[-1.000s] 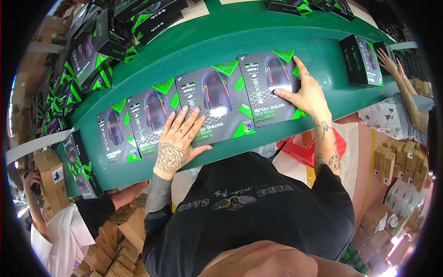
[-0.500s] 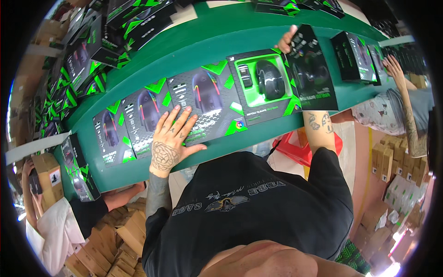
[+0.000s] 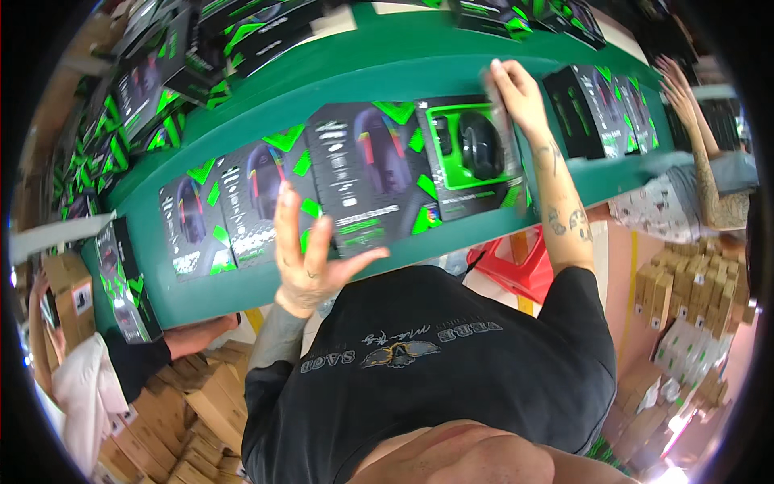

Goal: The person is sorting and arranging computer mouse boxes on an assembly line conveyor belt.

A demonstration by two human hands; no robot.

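A row of dark mouse boxes with green accents lies along the green table. The rightmost is an open mouse box, showing a black mouse in a bright green insert. Its lid stands almost edge-on at the right side, smeared by motion. At the lid's far corner, my right hand pinches the edge, its fingers partly blurred. My left hand is raised with fingers spread, holding nothing, over the near edge of a closed mouse box. Two more closed mouse boxes lie to its left.
Stacked mouse boxes crowd the far left. More boxes stand to the right, near a co-worker's hands. Another person handles a carton at the left. A red stool stands below the table edge.
The lid has swung from facing me to almost edge-on, my right hand and forearm now showing in front. My left hand has lifted off the closed boxes toward me.
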